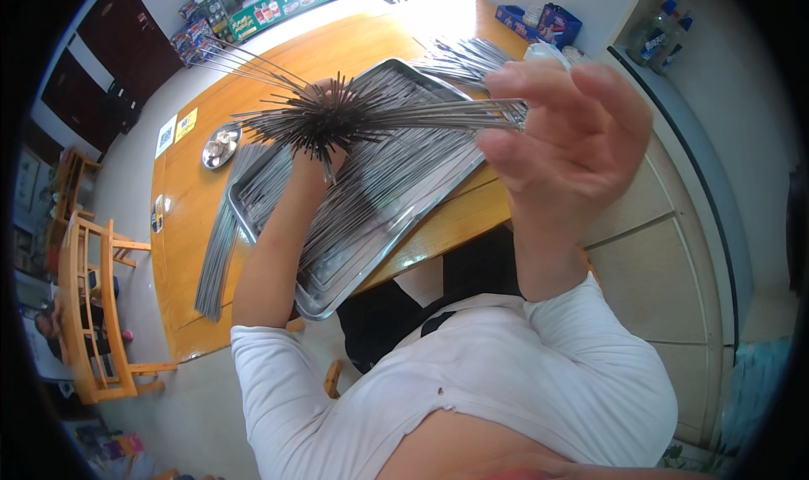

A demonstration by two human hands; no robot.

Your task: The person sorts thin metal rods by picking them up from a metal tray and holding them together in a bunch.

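Observation:
A thick bundle of thin metal skewers (pixel 328 116) fans out toward the camera, gripped by my left hand (pixel 325 154), which is partly hidden behind it. Several skewers slant to the right from the bundle, and their far ends lie between the thumb and fingers of my right hand (pixel 569 132); whether it touches them is unclear. Below the hands a rectangular metal tray (pixel 404 224) holds many loose skewers. More skewers lie on the wooden table left of the tray (pixel 218 262) and beyond it (pixel 471 59).
A small metal dish (pixel 221 145) with pale pieces stands at the left. A blue box (pixel 559 25) and plastic bottles (pixel 651 37) are at the far right. Wooden chairs (pixel 110 315) stand left of the table (pixel 174 290), with a person (pixel 50 328) beyond.

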